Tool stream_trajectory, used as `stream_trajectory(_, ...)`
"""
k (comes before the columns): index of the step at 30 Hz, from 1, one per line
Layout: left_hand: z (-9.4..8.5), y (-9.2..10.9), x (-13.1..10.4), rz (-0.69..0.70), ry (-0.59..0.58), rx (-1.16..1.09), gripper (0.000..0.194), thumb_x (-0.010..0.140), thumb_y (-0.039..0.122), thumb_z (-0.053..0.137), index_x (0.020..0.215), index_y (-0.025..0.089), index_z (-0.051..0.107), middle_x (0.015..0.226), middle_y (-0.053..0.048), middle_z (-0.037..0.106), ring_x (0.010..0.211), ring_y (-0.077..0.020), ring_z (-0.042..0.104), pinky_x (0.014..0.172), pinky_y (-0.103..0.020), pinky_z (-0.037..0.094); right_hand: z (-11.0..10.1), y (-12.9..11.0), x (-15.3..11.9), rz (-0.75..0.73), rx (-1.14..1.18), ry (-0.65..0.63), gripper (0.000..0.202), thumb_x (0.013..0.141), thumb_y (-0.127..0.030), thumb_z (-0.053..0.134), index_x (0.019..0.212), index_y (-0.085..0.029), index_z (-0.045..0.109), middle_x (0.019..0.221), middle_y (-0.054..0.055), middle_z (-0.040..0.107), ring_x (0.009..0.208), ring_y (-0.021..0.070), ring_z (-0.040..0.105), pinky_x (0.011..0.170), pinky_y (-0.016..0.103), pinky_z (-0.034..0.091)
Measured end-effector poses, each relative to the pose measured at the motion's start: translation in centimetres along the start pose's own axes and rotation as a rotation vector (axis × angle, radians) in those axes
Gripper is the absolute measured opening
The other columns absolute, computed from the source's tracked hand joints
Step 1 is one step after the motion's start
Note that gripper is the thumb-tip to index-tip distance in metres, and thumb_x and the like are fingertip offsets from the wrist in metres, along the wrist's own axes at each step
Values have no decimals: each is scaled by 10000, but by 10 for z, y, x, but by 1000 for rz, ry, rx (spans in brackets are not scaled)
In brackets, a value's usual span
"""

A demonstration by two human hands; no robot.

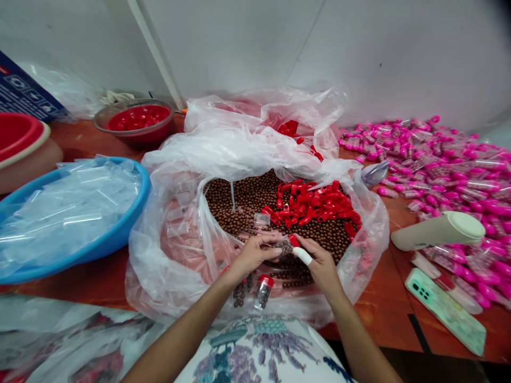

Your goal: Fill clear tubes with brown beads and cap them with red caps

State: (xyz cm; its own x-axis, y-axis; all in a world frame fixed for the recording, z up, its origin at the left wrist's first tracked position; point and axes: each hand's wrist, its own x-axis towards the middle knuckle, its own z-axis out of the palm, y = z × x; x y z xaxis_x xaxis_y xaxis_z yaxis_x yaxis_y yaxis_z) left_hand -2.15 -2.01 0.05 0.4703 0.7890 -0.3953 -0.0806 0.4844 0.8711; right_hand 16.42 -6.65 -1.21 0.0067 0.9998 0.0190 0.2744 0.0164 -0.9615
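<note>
Between my hands is a small clear plastic tube (285,246) with brown balls inside. My left hand (255,254) grips the body of the tube. At its other end, my right hand (319,260), with a white wrap on one finger, pinches a red cap (294,240). Below them a large plastic bag (167,165) lies spread open, holding loose brown balls (239,199) and a heap of red caps (315,205). A filled tube with a red top (263,292) lies near my body, partly beside more brown balls.
At left stands a blue basin (139,205) of clear plastic tubes, with a bowl of red pieces (139,119) behind it. To the right are a pile of pink-capped tubes (451,165), a beige bottle (435,232) and a phone (447,311). A wall rises behind.
</note>
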Motion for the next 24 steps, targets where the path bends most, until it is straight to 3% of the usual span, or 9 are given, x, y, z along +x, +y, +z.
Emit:
stream_trajectory(4,3,-2,-3,-10,35,-44,403,586,266,764,960,143,678,945,-59,665,722,-150,613,671,-281,507,2,3,-5,-198,-267,-43,409,875,-288,486,1282,-291,459,1206,47,566,1105,207,504,958,403,383)
stream_trajectory(9,9,-14,-6,-5,25,-216,416,603,240,760,985,142,629,883,-59,683,701,-149,627,672,-269,485,13,10,-9,-315,-481,19,741,740,-377,662,1365,-196,307,1259,129,500,1136,263,469,951,433,397)
stream_trajectory(16,16,-22,-10,26,70,-262,367,590,208,765,924,129,637,890,-45,655,726,-132,595,689,-238,445,13,8,-8,-368,-592,19,675,731,-329,652,1313,-180,345,1158,134,559,1022,270,536,862,427,456)
stream_trajectory(24,19,-27,-14,75,91,-290,333,596,192,761,898,127,636,851,-34,648,729,-120,588,702,-224,436,9,11,-7,-449,-621,-23,623,740,-263,612,1304,-189,356,1177,122,560,1032,259,542,879,418,450)
